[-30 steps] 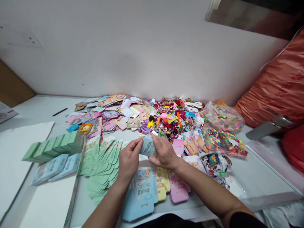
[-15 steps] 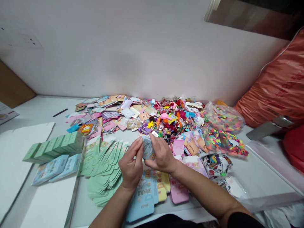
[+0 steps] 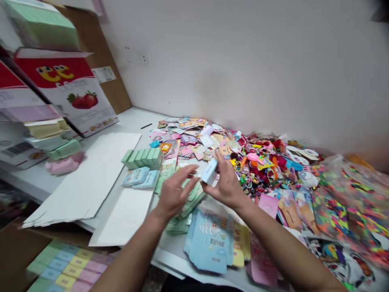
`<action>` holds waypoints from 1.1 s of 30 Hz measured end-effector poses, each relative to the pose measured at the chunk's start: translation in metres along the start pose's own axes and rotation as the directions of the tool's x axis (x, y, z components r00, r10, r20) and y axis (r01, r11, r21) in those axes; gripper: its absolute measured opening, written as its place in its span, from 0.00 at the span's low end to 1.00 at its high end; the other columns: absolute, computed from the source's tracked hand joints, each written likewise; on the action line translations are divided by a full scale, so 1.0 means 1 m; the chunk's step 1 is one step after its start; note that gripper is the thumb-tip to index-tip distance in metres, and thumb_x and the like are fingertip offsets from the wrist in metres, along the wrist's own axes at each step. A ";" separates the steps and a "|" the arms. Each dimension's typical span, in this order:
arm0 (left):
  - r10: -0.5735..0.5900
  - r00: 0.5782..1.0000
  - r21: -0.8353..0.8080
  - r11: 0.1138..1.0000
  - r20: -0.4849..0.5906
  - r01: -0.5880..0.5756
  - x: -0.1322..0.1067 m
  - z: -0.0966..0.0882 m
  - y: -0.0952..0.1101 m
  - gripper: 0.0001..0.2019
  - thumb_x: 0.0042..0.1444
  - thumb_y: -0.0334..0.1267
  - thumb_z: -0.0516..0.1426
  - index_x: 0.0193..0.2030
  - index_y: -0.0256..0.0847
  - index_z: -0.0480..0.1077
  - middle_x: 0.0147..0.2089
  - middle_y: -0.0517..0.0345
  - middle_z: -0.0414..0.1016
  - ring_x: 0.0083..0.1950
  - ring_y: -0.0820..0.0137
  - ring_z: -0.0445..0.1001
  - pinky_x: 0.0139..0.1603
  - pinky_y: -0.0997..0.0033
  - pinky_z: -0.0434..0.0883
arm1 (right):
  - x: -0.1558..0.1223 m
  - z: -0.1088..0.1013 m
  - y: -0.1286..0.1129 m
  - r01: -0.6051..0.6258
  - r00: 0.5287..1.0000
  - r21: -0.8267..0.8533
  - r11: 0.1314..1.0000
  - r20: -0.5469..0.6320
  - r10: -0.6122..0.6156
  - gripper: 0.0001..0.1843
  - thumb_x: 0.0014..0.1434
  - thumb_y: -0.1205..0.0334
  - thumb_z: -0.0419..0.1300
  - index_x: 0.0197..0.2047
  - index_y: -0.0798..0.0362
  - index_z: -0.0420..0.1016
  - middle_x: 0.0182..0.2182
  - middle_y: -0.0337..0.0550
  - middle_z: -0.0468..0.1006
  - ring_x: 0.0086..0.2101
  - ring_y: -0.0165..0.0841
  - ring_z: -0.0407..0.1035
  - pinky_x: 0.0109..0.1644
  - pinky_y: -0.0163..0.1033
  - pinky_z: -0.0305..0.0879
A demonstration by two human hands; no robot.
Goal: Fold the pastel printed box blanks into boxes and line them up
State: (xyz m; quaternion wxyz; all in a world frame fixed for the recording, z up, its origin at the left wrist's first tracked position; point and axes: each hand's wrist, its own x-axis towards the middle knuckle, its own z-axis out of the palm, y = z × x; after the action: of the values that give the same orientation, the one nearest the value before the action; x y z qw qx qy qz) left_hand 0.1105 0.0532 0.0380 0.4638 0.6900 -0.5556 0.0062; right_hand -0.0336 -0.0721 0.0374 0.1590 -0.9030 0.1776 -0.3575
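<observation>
My right hand (image 3: 227,184) grips a small light-blue carton (image 3: 209,173) between its thumb and fingers. My left hand (image 3: 174,192) is just left of the carton, fingers apart and holding nothing. Under and beside the hands lies a fanned pile of flat green cartons (image 3: 193,202). Flat blue cartons (image 3: 208,243) are stacked nearer me, with yellow (image 3: 242,243) and pink ones (image 3: 263,263) to their right. To the left stands a row of folded green boxes (image 3: 142,158), and two blue boxes (image 3: 136,177) lie in front of it.
Loose cards and packets (image 3: 185,140) are heaped along the wall, with small colourful trinkets (image 3: 270,166) to their right. Plastic bags of bright pieces (image 3: 349,202) lie far right. At left are white card sheets (image 3: 94,178), a strawberry-printed carton (image 3: 73,89) and, lower, an open box of colourful boxes (image 3: 67,265).
The view has swung left, bringing stacked cartons into sight. The hands were together around the blue carton; my left hand has come away, and the carton is now in my right hand.
</observation>
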 end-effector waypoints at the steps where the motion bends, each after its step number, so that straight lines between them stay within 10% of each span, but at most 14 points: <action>1: -0.038 0.999 0.086 0.995 -0.030 0.041 -0.002 -0.017 -0.019 0.16 0.58 0.46 0.53 0.50 0.42 0.71 0.51 0.52 0.75 0.51 0.66 0.73 0.54 0.65 0.68 | 0.007 0.005 0.000 -0.016 0.999 0.048 0.999 0.030 0.015 0.49 0.49 0.56 0.63 0.68 0.58 0.42 0.49 0.56 0.68 0.46 0.45 0.64 0.51 0.52 0.64; 6: -0.370 0.907 0.574 0.707 -0.200 0.414 -0.023 -0.047 -0.112 0.37 0.45 0.59 0.59 0.58 0.38 0.62 0.60 0.34 0.62 0.62 0.44 0.58 0.55 0.39 0.58 | 0.031 0.041 0.002 -0.096 0.984 0.195 0.976 0.169 0.063 0.42 0.46 0.57 0.65 0.63 0.54 0.56 0.53 0.55 0.66 0.50 0.43 0.64 0.49 0.48 0.67; 10: -0.520 0.829 0.628 0.579 -0.206 0.520 -0.037 -0.036 -0.139 0.39 0.47 0.58 0.56 0.62 0.39 0.55 0.60 0.34 0.62 0.61 0.45 0.58 0.53 0.39 0.59 | 0.042 0.069 -0.011 -0.111 0.969 0.236 0.965 0.242 0.053 0.45 0.43 0.57 0.67 0.63 0.57 0.56 0.54 0.56 0.66 0.53 0.43 0.62 0.53 0.49 0.64; 21: -0.582 0.746 0.448 0.599 -0.325 0.663 -0.041 -0.104 -0.180 0.24 0.55 0.55 0.48 0.53 0.44 0.64 0.41 0.52 0.76 0.38 0.62 0.74 0.37 0.68 0.65 | 0.072 0.159 -0.063 -0.064 0.931 0.360 0.931 0.358 -0.075 0.46 0.38 0.54 0.72 0.59 0.53 0.61 0.51 0.52 0.68 0.52 0.41 0.62 0.55 0.47 0.61; 33: -0.597 0.785 0.301 0.727 -0.166 0.617 -0.057 -0.116 -0.191 0.32 0.51 0.59 0.52 0.60 0.45 0.56 0.45 0.53 0.75 0.38 0.63 0.75 0.40 0.68 0.68 | 0.076 0.259 -0.110 -0.465 0.789 0.231 0.855 0.545 0.282 0.36 0.47 0.63 0.65 0.56 0.59 0.54 0.42 0.53 0.73 0.41 0.41 0.71 0.43 0.43 0.69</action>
State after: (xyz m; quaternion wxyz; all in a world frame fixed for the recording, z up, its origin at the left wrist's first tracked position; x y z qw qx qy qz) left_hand 0.2950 0.1628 -0.0464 0.3299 0.9022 -0.2762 -0.0303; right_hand 0.2228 0.0342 -0.0516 0.4270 -0.8654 0.2416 -0.1019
